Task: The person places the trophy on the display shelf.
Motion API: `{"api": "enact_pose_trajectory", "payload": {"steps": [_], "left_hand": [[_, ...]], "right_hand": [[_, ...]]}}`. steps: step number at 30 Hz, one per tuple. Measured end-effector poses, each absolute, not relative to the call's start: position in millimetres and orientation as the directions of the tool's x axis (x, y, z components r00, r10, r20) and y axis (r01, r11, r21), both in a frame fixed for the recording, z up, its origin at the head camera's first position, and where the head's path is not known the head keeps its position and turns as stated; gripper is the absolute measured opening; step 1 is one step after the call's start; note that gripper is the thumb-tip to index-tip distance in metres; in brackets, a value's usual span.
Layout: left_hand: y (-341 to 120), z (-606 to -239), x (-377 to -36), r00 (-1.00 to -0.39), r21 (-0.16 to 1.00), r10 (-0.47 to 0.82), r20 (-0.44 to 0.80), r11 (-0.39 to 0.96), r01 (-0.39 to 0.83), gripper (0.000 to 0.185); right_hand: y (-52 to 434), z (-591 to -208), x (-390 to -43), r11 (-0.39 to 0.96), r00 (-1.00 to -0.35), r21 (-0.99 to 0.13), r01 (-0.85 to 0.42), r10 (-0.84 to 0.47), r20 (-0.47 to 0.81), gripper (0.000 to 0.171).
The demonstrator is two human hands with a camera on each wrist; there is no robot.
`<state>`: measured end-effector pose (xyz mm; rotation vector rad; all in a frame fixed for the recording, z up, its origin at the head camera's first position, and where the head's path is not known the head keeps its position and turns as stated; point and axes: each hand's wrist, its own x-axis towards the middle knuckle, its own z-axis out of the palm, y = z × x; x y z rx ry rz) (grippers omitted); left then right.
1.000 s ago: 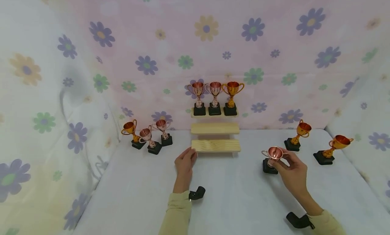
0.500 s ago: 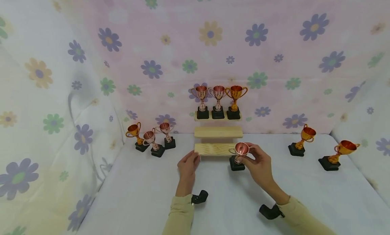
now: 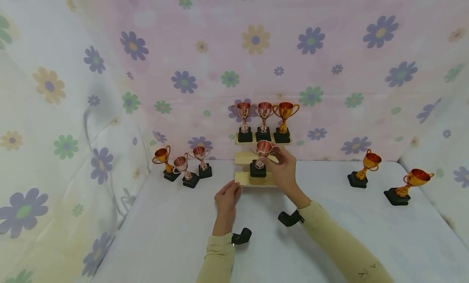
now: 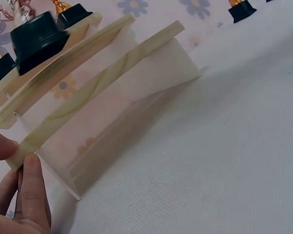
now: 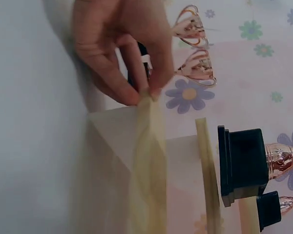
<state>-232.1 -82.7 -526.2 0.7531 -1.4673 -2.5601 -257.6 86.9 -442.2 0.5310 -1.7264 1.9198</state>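
A stepped wooden display stand (image 3: 244,178) stands on the cloth in the head view. My left hand (image 3: 226,200) pinches the left end of its lowest step; the left wrist view has the thumb on top and fingers (image 4: 33,187) underneath. A rose-gold trophy cup (image 3: 258,169) with a black square base is pinched at its stem and bowl by my right hand (image 3: 286,169). It is upright in front of the middle step. In the right wrist view its black base (image 5: 241,163) appears just off the middle board, apart from it. Two rose-gold trophies (image 3: 244,134) and a gold trophy (image 3: 282,134) stand along the top step.
On the cloth at left stand a gold trophy (image 3: 171,175) and two rose-gold trophies (image 3: 190,180). Two gold trophies (image 3: 397,196) stand at the right. Flower-patterned cloth walls (image 3: 205,26) rise behind and at the sides. Dark wrist cameras (image 3: 242,236) jut from both wrists.
My right hand has carried the rose-gold trophy cup leftward from the right side, then up in front of the stand. My left hand keeps its grip on the lowest step.
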Motion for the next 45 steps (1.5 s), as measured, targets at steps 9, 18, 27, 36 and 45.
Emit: {"api": "enact_pose_trajectory", "payload": {"steps": [9, 18, 27, 36, 45], "left_hand": [[-79.2, -527.0, -234.2, -0.881, 0.847, -0.317, -0.352, -0.509, -0.155, 0.030], [-77.0, -526.6, -235.6, -0.883, 0.854, -0.325, -0.340, -0.499, -0.146, 0.030], [-79.1, -527.4, -235.7, -0.886, 0.851, -0.321, -0.333, -0.507, -0.137, 0.031], [-83.0, -528.4, -234.9, -0.879, 0.844, -0.322, -0.352, -0.516, -0.149, 0.030], [-84.0, -529.6, -234.7, -0.876, 0.841, -0.319, -0.362, -0.518, -0.159, 0.030]], "right_hand": [[67.3, -424.7, -301.4, -0.025, -0.809, -0.810, -0.586, 0.078, 0.583, 0.037], [55.4, -393.5, -296.7, 0.051, -0.803, -0.802, -0.595, 0.003, 0.596, 0.025], [50.3, -399.7, -302.5, 0.041, -0.787, -0.787, -0.615, 0.025, 0.616, 0.022], [45.6, -407.4, -305.7, 0.028, -0.785, -0.786, -0.618, 0.031, 0.619, 0.022], [40.7, -442.0, -324.9, -0.072, -0.822, -0.819, -0.569, 0.083, 0.564, 0.023]]}}
